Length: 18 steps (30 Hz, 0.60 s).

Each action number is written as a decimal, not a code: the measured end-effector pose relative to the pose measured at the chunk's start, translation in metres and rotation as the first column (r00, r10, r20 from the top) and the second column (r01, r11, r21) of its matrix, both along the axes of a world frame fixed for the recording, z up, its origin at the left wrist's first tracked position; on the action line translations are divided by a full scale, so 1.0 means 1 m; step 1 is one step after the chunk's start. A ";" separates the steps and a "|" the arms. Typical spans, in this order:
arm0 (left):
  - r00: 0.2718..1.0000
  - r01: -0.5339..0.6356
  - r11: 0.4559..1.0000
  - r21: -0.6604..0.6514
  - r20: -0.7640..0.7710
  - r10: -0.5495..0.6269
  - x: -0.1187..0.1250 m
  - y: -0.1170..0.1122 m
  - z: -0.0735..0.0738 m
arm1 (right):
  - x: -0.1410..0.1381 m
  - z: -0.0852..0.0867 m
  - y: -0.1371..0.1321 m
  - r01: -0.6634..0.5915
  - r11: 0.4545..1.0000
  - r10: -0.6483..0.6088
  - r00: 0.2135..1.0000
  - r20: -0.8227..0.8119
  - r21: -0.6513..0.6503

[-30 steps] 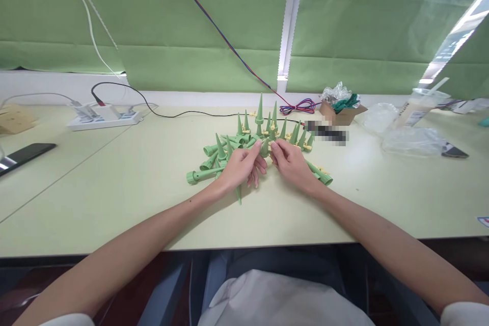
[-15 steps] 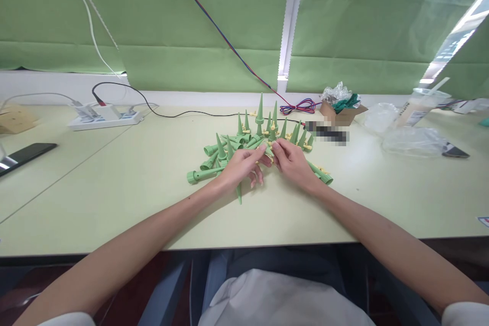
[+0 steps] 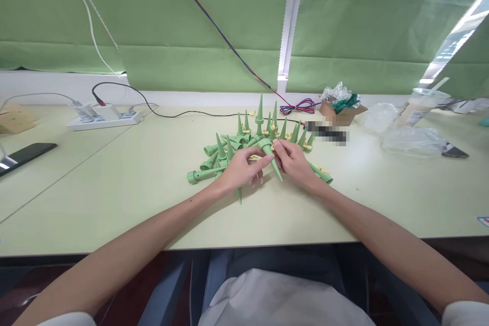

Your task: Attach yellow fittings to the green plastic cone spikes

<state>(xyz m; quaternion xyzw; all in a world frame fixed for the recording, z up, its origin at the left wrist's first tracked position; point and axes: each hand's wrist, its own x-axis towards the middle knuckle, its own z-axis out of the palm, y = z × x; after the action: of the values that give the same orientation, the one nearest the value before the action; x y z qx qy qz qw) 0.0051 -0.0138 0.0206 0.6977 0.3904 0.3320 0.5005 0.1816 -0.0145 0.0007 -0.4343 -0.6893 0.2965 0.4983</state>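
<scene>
Between my hands is a green plastic watering spike (image 3: 275, 167), its pointed tip tilted down toward me. My left hand (image 3: 242, 168) is closed around its collar, the thumb lying along the cone. The fingers of my right hand (image 3: 293, 162) are pinched at the spike's right side, by a small yellow piece (image 3: 272, 147) that is mostly covered. Just beyond my hands, several more watering spikes stand point-up, such as a tall spike (image 3: 260, 109). Others lie in a pile, among them a spike (image 3: 206, 174) beside my left wrist and another spike (image 3: 323, 174) behind my right wrist.
A white power strip (image 3: 107, 120) and a dark phone (image 3: 28, 157) are on the left. At the back right are a cardboard box (image 3: 340, 114) with plastic wrap, coiled red-blue wire (image 3: 301, 106), a drink cup (image 3: 414, 107) and a clear plastic bag (image 3: 412, 141).
The spike in my hands has been turned, so its cone now points down toward me and shows more fully. My left thumb has shifted onto it; my right hand has barely moved.
</scene>
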 end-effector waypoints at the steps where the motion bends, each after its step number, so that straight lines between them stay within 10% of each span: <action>1: 1.000 -0.002 1.000 0.008 -0.010 0.002 0.000 0.000 -0.001 | 0.000 0.000 0.000 -0.005 1.000 0.005 1.000 -0.010 -0.007; 18: 0.998 -0.023 0.997 0.069 -0.053 0.027 -0.001 -0.002 -0.002 | -0.001 -0.002 0.002 -0.017 0.999 0.015 0.999 -0.050 -0.041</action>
<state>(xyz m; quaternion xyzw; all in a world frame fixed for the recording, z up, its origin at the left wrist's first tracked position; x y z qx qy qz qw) 0.0041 -0.0155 0.0183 0.7182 0.4007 0.3327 0.4614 0.1811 -0.0129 -0.0010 -0.4314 -0.6739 0.3254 0.5039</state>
